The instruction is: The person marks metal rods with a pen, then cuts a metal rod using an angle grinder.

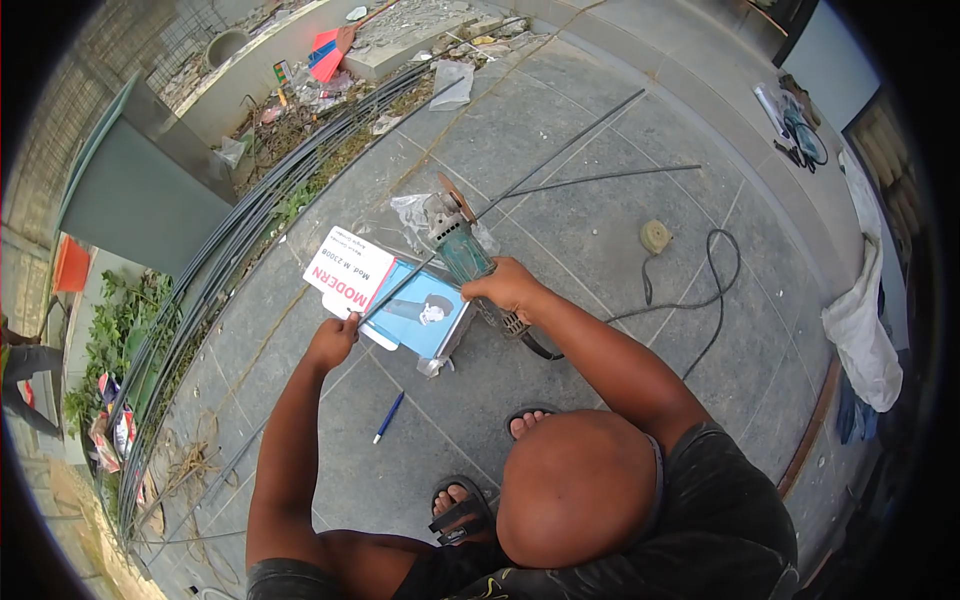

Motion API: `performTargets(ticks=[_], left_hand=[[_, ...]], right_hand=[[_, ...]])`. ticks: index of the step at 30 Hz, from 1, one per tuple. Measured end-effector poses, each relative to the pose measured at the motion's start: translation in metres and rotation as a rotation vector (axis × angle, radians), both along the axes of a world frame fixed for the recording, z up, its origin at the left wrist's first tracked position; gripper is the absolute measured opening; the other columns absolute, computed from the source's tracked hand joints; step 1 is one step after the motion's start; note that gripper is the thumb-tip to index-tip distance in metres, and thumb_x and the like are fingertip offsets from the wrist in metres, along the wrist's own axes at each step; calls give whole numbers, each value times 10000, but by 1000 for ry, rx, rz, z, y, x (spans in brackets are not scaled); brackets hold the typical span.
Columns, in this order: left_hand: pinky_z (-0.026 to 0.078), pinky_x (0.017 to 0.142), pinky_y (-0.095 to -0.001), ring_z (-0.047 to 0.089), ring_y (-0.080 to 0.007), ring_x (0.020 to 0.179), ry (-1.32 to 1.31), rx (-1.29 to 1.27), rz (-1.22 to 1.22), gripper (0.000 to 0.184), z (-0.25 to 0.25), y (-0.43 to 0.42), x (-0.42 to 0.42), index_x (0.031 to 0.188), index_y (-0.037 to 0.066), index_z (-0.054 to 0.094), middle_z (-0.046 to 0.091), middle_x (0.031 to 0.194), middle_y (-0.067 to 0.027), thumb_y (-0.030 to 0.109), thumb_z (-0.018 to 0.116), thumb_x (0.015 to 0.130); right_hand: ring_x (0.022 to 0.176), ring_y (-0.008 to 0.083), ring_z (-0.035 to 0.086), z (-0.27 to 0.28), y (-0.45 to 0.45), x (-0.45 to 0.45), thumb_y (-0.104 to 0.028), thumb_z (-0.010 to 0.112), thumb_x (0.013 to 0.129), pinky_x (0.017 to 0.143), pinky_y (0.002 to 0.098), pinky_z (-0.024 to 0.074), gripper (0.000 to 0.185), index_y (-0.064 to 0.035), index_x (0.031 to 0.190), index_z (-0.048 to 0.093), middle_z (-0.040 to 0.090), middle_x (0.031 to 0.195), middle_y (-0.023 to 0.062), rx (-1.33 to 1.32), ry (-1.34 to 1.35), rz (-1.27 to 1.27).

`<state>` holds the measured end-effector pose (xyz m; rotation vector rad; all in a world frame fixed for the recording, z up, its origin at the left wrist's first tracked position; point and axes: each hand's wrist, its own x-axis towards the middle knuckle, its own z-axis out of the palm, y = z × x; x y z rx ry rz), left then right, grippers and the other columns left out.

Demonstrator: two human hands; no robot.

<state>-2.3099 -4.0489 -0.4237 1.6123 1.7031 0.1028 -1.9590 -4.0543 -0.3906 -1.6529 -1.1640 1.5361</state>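
My right hand (510, 290) is wrapped round the body of a teal angle grinder (463, 252). Its disc (456, 196) stands close to a thin steel rod (398, 288); whether they touch I cannot tell. The near end of that rod is pinched in my left hand (334, 342), and its far part runs away to the upper right, partly hidden by the grinder. Under the rod lies a blue and white cardboard box (345, 268) marked MODERN. A second rod (620, 177) lies on the floor, its near end meeting the first.
Behind the grinder lies crumpled plastic (408, 212). A blue pen (390, 416) is near my feet. The grinder's cable (640, 312) loops right, near a yellowish plug or socket block (656, 236). Long rods (250, 215) run along the left edge, and a white sack (865, 340) hangs at right.
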Motion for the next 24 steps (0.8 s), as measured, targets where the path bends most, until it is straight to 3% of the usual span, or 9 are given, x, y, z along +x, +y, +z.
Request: performTargets(ticks=[24], left_hand=[[457,706,-412,604,-287,685,15,3,-13,638,-3,1,-1,723,-30,625,621,695,-175,496,391,997]], right_hand=[[762,217,647,1,1,-1,-198,789,550,676,317,497,433,31,907,701,691,885,136,-9,-13,2]])
